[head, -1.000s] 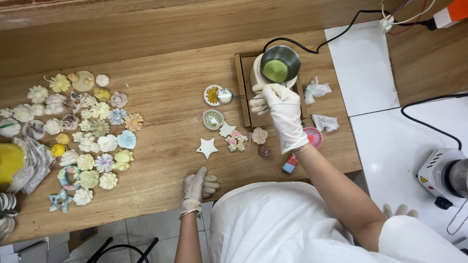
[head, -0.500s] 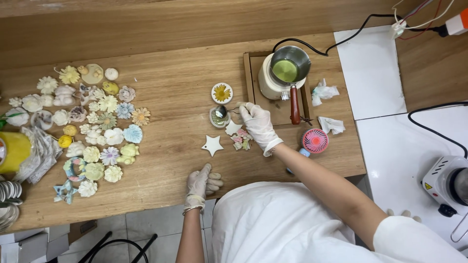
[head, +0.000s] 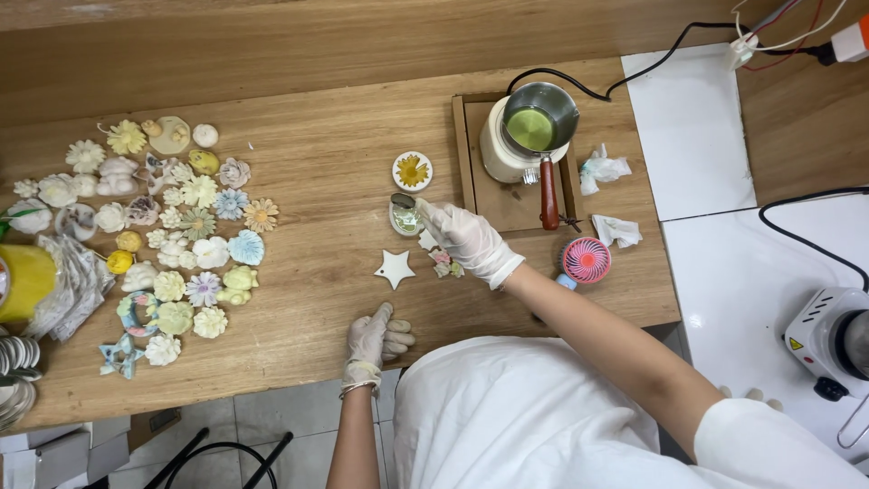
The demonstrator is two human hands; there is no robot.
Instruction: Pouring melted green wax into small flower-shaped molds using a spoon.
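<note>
My right hand (head: 469, 239), in a white glove, reaches left over the wooden table (head: 335, 118). Its fingertips touch a small round greenish mould (head: 404, 217). I see nothing gripped in it. A white star piece (head: 395, 267) lies just below the mould, and small pastel pieces (head: 444, 263) sit under the hand. A round disc with a yellow flower (head: 412, 170) lies above the mould. My gloved left hand (head: 375, 339) rests flat on the table's front edge, holding nothing.
A metal pot of green liquid (head: 536, 127) with a red handle sits on a white warmer in a wooden tray (head: 507, 204). Crumpled tissues (head: 601, 168) and a pink mini fan (head: 587, 259) lie to the right. Several flower-shaped pieces (head: 181, 235) cover the left side. A hot plate (head: 828, 330) stands far right.
My right hand left the pot and moved down and left to the small round mould. The left hand stayed on the table edge.
</note>
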